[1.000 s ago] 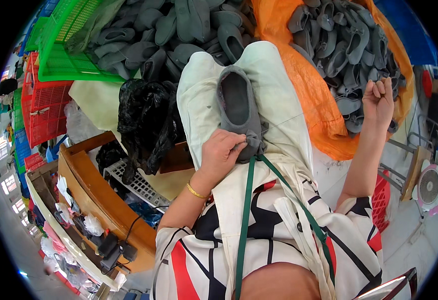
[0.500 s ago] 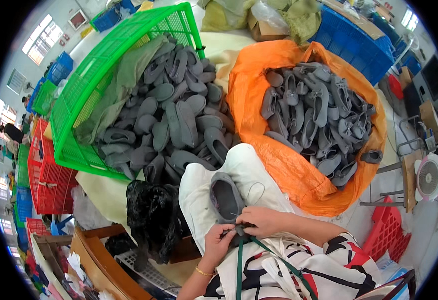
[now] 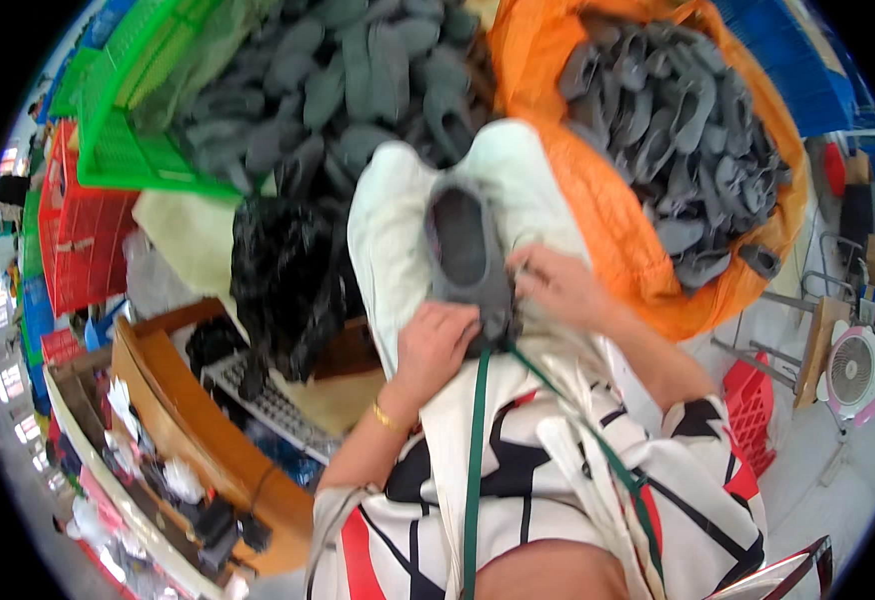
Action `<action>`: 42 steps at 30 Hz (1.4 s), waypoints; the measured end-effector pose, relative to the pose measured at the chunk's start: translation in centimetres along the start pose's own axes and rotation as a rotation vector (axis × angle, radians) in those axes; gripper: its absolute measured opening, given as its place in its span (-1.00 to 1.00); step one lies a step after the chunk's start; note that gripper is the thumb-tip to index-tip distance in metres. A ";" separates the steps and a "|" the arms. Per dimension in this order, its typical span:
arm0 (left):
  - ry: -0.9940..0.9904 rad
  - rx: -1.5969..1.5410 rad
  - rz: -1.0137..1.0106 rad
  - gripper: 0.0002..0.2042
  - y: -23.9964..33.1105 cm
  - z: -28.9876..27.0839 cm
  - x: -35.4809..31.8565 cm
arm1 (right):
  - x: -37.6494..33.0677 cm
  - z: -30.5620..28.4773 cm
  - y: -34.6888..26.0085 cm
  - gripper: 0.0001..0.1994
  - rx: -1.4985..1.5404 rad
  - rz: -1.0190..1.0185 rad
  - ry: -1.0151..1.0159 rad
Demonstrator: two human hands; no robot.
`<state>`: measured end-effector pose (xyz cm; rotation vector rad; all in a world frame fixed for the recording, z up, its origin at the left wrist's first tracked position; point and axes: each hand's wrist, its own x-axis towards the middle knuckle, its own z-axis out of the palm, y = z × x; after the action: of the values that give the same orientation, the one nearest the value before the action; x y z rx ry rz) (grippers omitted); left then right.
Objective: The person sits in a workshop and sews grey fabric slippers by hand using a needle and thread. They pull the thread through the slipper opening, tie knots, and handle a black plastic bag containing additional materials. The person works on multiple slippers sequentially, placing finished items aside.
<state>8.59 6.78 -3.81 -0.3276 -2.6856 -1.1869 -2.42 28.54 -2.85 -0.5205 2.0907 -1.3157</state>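
Since the frame half a second ago, the right hand (image 3: 568, 292) has moved off the near end of the gray shoe (image 3: 473, 292), where it worked beside the left hand (image 3: 438, 345), out to the shoe's right side, and the view has tipped further down toward the lap. Going from the left, a red crate (image 3: 83, 230) stands near a green crate (image 3: 108, 165), with a brown wooden desk (image 3: 193, 430) below them. Next come a black plastic bag (image 3: 288, 265) and a heap of gray shoes (image 3: 328, 90) beside the green crate. Left-hand fingers are curled over the near end of the gray shoe, grasping it. That shoe lies in the middle of the lap on pale cloth (image 3: 548, 210), opening up, far end toward the knees, with green straps (image 3: 476, 450) running from beside its near end. Close by its right edge, the right hand has bent fingers; blur hides whether they pinch anything or touch the shoe, so I cannot tell. Further right, an orange sack (image 3: 608, 225) holds more gray shoes (image 3: 693, 120), and beyond it stand a red basket (image 3: 748, 410) and a fan (image 3: 851, 368)
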 end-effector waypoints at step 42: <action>0.151 0.128 0.178 -0.76 -0.5 0.9 -0.6 | 1.9 0.8 -2.1 -0.85 -0.353 -0.193 -0.273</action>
<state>8.98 7.01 -4.94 -0.4283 -2.5271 -0.9452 -3.25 25.97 -1.71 -1.0157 2.0837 -0.9113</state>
